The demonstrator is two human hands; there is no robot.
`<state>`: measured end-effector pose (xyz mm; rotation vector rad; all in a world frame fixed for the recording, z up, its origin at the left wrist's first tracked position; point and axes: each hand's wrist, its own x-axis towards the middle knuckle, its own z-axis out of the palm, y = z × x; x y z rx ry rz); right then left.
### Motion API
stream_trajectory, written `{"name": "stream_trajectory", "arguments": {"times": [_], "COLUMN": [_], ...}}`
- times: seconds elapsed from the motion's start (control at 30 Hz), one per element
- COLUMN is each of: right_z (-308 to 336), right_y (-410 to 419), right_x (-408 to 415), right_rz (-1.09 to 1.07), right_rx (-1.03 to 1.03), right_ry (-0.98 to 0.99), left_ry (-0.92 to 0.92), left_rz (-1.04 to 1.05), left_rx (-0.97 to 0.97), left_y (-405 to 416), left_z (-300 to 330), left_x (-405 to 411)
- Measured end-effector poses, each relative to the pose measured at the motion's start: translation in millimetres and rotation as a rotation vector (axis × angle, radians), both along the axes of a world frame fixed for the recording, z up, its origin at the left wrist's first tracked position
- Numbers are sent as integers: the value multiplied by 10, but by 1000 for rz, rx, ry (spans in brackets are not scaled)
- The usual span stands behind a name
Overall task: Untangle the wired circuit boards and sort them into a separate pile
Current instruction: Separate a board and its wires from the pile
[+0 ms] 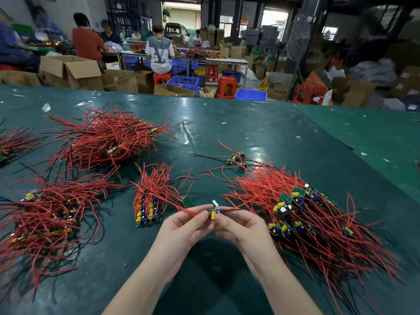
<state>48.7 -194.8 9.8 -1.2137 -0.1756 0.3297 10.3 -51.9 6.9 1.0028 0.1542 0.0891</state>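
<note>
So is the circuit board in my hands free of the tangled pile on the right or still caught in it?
Cannot tell. Both hands pinch the circuit board above the table, but its red wire runs right toward the tangled pile, end unseen.

Cardboard boxes (70, 70), red stools (226, 87) and blue crates (250, 94) behind the table

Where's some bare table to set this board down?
Bare green mat lies beyond the small neat pile, between the big far pile and the tangled pile on the right. Another patch sits under your wrists. The left side is crowded with piles.
</note>
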Motion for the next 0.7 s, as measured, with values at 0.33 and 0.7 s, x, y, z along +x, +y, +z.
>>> {"name": "stream_trajectory", "arguments": {"times": [0.33, 0.7], "right_z": [45, 20], "right_y": [22, 42], "right_x": [-1, 5], "right_rz": [73, 50], "right_rx": [198, 151], "right_ry": [289, 161], "left_ry": [38, 62], "left_rz": [97, 204], "left_rx": [-173, -221], "left_y": [43, 95], "left_z": [35, 20], "left_x": [12, 34]}}
